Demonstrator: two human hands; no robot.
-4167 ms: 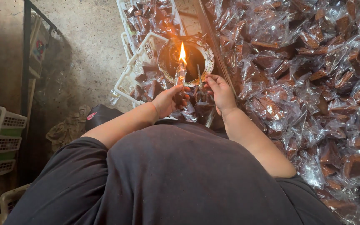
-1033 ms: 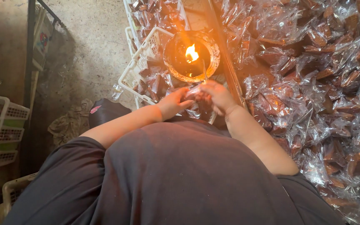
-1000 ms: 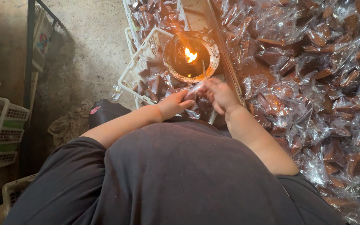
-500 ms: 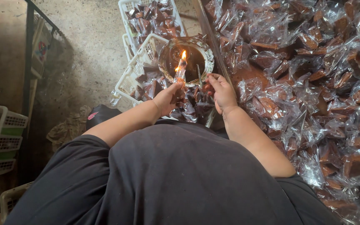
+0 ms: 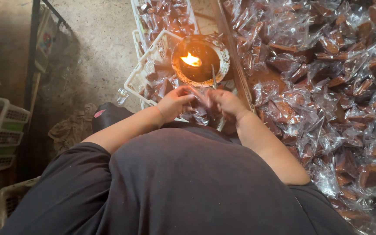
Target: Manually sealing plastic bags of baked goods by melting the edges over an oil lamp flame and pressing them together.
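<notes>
My left hand [image 5: 175,102] and my right hand [image 5: 223,102] are close together just below a round dark bowl [image 5: 223,58] with a small flame [image 5: 191,59] burning in it. Both hands pinch the same small clear plastic packet [image 5: 200,96] with a brown piece inside, held between them. A thin stick [image 5: 213,75] leans on the bowl's near rim. The packet's lower part is hidden by my fingers.
A large heap of clear-wrapped brown pieces [image 5: 327,78] fills the right side. White plastic baskets [image 5: 146,74] holding more packets stand behind and left of the bowl. Another white basket [image 5: 1,130] sits at the far left, on a concrete floor [image 5: 92,52].
Half a second ago my left hand held the packet's top up in the flame with my right hand apart. Now the packet is down from the flame and both hands hold it.
</notes>
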